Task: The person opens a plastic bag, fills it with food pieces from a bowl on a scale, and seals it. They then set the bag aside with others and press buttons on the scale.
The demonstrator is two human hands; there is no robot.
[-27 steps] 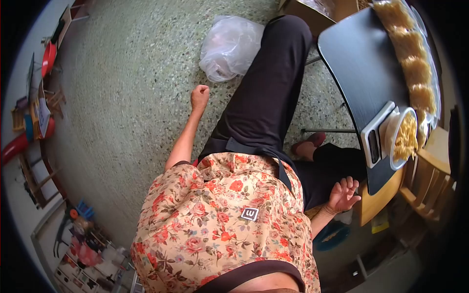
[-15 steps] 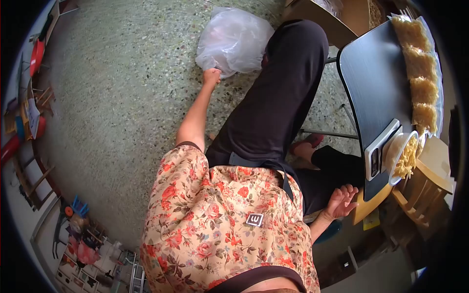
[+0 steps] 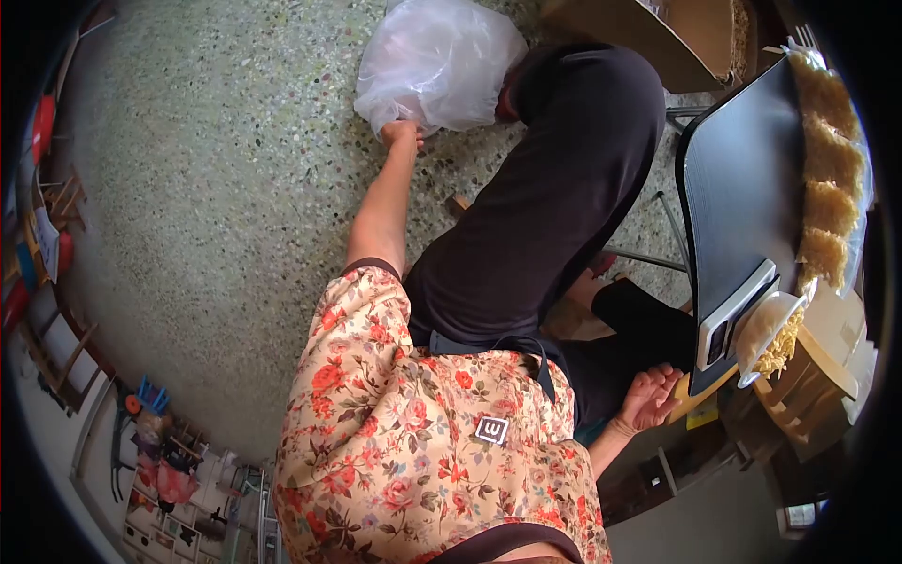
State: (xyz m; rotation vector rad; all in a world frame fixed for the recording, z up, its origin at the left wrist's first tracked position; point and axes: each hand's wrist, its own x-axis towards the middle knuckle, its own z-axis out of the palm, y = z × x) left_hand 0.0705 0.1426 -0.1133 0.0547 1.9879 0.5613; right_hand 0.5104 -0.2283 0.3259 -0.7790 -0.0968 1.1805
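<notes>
Translucent white plastic bag (image 3: pixel 440 61) lies on the speckled floor (image 3: pixel 216 207) beside the knee. Left hand (image 3: pixel 402 134) fingers pinch its lower edge; thin film may tear or slip. Right hand (image 3: pixel 648 399) hangs open.

Clear plastic bag (image 3: pixel 437 61) on the speckled floor, gripped at its lower edge.

The bag is thin, translucent, whitish film, crumpled and puffed into a rounded heap with many creases and glossy highlights. It sits on the floor just beside my dark trouser leg, its right side touching the knee. My left hand (image 3: pixel 402 134) is closed in a fist on the bag's bottom edge, near its left corner, with the film gathered at my fingers. I cannot tell what is inside; nothing shows through the plastic. The upper part of the bag runs off the top of the view.
</notes>
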